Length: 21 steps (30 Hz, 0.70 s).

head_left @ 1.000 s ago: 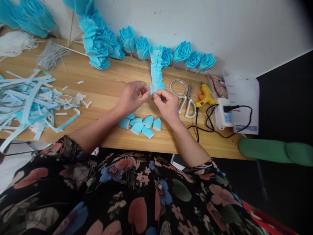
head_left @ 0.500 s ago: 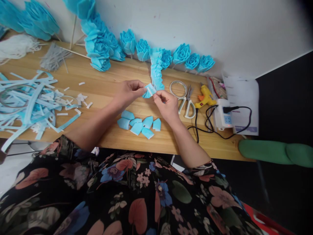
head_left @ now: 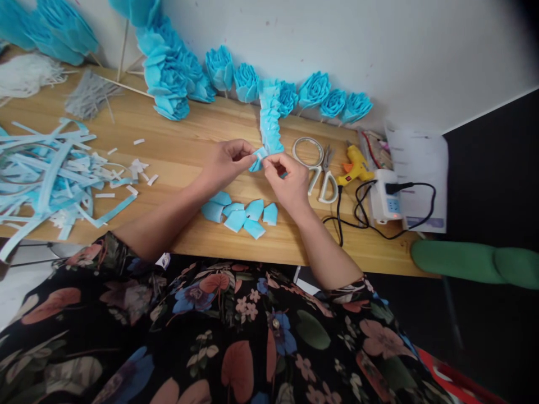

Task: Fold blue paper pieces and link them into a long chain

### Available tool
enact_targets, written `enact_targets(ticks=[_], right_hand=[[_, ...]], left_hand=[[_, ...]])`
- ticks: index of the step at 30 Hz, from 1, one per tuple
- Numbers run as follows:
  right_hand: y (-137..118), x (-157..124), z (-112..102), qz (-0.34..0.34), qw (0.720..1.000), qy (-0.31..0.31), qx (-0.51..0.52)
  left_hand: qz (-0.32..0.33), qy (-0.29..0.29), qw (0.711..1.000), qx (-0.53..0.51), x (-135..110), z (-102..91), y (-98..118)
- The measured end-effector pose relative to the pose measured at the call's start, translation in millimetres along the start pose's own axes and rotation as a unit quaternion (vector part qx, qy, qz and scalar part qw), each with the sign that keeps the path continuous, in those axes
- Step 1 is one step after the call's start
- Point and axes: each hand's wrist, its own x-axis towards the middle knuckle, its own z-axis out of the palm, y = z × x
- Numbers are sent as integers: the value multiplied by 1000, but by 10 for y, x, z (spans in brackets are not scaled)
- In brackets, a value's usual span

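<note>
Blue paper petal (head_left: 256, 161) is now pinched between your left hand (head_left: 223, 164) and right hand (head_left: 288, 179), fingertips drawn closer, pressing its fold above the cut pieces (head_left: 238, 214) near the desk's (head_left: 189, 151) front edge.

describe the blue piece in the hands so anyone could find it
On the wooden table, look just below the blue stack. The piece is pinched between left hand and right hand. Unlike the loose pieces lying near the edge, it is held off the wood.
</note>
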Motion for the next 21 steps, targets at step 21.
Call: enact_targets(ticks=[21], right_hand=[[-24, -4, -11, 10, 1000, -23, 13]], left_hand=[[45, -11, 996, 76, -43, 24, 81]])
